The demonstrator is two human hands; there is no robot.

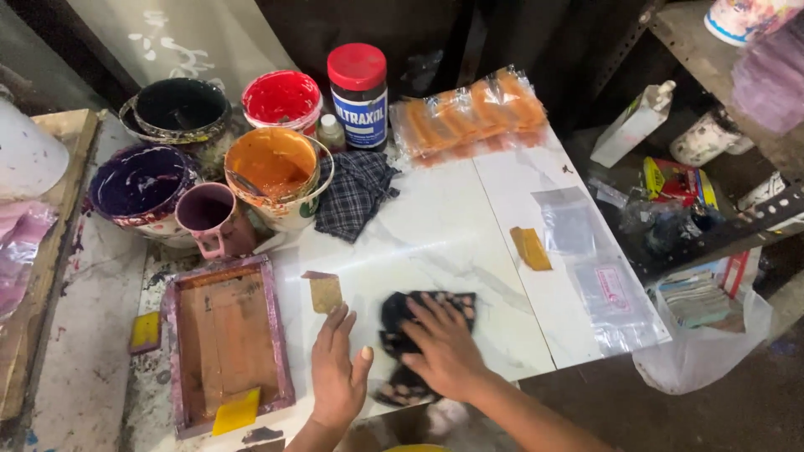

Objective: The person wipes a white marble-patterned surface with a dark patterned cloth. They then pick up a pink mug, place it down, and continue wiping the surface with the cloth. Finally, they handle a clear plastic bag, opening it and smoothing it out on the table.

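Black cloth (410, 335) lies near edge of white worktop (469, 243), right hand (444, 347) pressing flat on it, fingers spread. Left hand (337, 368) open, palm down just left of it. Wooden screen frame (224, 339) further left, paint pots far left.

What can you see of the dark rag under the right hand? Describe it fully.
The rag is a black cloth with small pale specks, crumpled and bunched rather than flat. It lies on the white marbled table near its front edge. The right hand presses flat on its middle, fingers spread, hiding part of it. The left hand rests on the table beside it, not touching. Its edges look blurred.
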